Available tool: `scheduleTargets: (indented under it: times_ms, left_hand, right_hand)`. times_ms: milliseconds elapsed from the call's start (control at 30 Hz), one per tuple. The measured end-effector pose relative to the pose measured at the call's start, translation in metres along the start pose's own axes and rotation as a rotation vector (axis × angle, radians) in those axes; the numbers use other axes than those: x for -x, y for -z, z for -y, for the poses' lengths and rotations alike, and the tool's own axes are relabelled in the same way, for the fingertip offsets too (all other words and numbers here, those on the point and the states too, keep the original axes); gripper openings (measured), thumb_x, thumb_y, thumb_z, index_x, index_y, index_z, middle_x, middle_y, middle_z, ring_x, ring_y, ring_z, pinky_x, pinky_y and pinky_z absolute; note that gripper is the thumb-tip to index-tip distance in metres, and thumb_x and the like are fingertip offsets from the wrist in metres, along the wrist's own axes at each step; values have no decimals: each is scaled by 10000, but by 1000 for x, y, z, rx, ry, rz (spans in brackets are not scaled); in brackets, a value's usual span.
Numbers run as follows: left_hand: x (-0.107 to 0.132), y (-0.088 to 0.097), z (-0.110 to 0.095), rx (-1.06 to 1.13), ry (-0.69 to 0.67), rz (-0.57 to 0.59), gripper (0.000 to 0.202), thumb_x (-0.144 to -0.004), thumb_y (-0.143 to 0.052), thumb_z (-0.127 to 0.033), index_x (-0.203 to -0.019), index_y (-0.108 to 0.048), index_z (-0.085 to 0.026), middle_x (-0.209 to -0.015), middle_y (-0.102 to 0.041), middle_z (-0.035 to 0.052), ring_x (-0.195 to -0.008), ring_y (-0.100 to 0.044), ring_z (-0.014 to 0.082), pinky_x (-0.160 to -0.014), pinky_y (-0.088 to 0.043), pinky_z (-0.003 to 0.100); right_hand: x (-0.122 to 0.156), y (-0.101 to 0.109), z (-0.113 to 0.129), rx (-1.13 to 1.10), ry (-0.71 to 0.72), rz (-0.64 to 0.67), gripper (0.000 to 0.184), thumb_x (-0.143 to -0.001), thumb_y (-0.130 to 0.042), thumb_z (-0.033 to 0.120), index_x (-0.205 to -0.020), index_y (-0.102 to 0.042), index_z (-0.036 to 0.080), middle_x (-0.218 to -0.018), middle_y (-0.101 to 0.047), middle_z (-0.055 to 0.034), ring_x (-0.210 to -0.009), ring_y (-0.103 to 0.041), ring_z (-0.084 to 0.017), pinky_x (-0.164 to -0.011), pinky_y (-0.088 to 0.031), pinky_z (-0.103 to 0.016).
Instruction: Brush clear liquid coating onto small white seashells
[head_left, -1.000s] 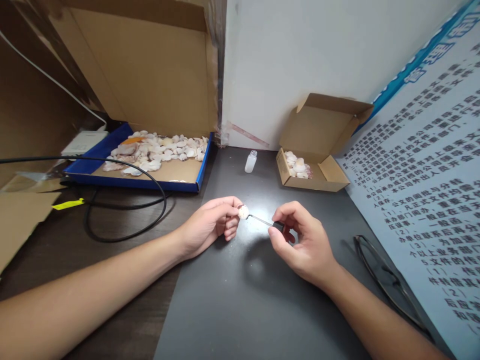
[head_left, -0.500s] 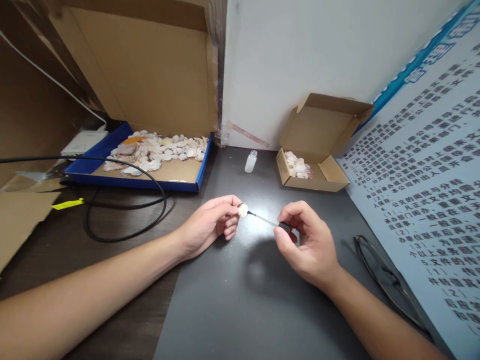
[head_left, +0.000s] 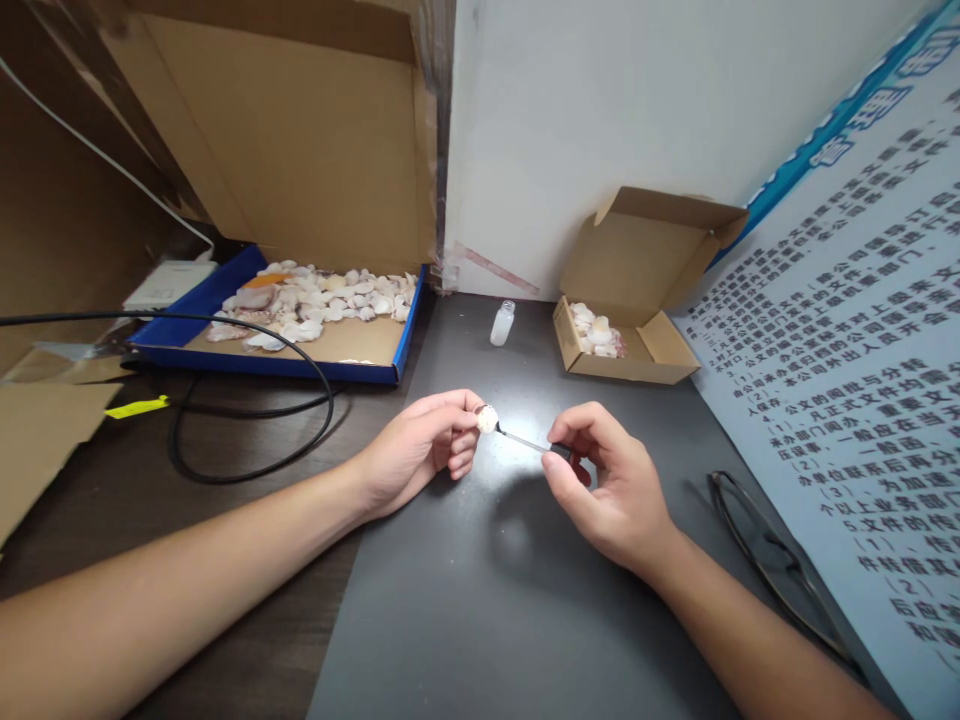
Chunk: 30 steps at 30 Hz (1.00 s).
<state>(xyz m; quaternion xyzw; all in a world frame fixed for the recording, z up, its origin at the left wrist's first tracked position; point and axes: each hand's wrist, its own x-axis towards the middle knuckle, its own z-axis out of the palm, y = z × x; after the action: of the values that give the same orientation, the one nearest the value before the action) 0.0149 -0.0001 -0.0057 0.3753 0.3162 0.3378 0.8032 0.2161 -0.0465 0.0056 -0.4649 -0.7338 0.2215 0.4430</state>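
Note:
Between thumb and fingers, my left hand (head_left: pixel 431 435) pinches a small pale seashell (head_left: pixel 487 418) by its left edge. A thin-stemmed brush (head_left: pixel 523 440) with a black cap-like handle is pinched in my right hand (head_left: pixel 611 485). Its dark tip meets or nearly meets the shell's right edge; contact is too small to be sure of. Both hands are held over the grey mat. Beyond them stands a small uncapped bottle (head_left: pixel 502 325) with whitish contents.
A blue-edged cardboard box (head_left: pixel 277 368) of seashells lies open at back left, a smaller cardboard box (head_left: pixel 630 372) with shells at back right. A black cable (head_left: pixel 328 400) loops on the left. Eyeglasses (head_left: pixel 772 570) rest at right beside a printed sheet (head_left: pixel 847 400).
My right hand has moved slightly left, bringing the brush a little further toward the shell. The left hand has barely moved.

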Motion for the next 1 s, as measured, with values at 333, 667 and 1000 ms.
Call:
scheduleTargets:
  times_ms: [333,667,1000]
  left_hand:
    - [1,-2,-1,-33,-12,-10,115,-819,-604,-226,-813,-515,-154,-597,-387,-56,-495,-386,40,-512,-321,184]
    - [0,-2,0,-7,-31,-18,91,-836,-580,-197,-793,-516,-148,-562,-354,-67,-475,-375,32,-497,-328,171]
    - [1,-3,-1,-12,-31,-31,73,-835,-576,-190,-804,-520,-154,-560,-353,-67,-468,-367,32,-489,-322,167]
  right_hand:
    - [0,1,-3,7,-14,4,85,-863,-548,158,-861,-499,227,-613,-468,65,-500,-458,-88,-463,-403,-196]
    - [0,2,-4,6,-27,-41,81,-867,-541,164,-849,-495,228,-624,-460,62,-515,-448,-90,-476,-398,-198]
    - [1,2,-5,6,-33,-53,64,-878,-540,176,-850,-504,221,-627,-460,63,-509,-438,-82,-475,-391,-187]
